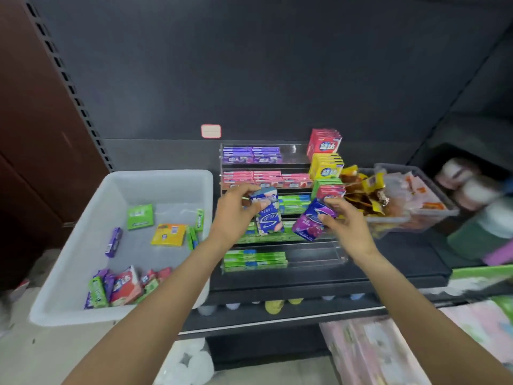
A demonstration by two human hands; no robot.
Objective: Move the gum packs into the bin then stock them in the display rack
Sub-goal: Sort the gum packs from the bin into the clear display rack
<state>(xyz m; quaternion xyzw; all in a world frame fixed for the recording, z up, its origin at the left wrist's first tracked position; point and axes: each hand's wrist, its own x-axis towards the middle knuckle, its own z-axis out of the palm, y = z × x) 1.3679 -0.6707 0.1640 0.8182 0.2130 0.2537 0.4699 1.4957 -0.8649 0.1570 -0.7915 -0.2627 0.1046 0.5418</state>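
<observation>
1. While both my hands work at the shelf, the white bin [83, 245] sits to the left with loose gum packs [168, 234] in it.
2. Clear display rack [316, 254] — tiers partly filled, lowest right slot bare.
3. Left hand [236, 215] — fingers clamped around a blue-and-white pack [268, 215], upright before the rack.
4. Right hand [344, 220] — pinching a tilted purple pack [309, 222]; risk: it could slip or knock the stacked boxes [326, 165] beside it.

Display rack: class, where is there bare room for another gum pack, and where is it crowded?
Free: the display rack bottom tier, right of the green packs; the top tier, right of the purple packs. Crowded: the pink row.
</observation>
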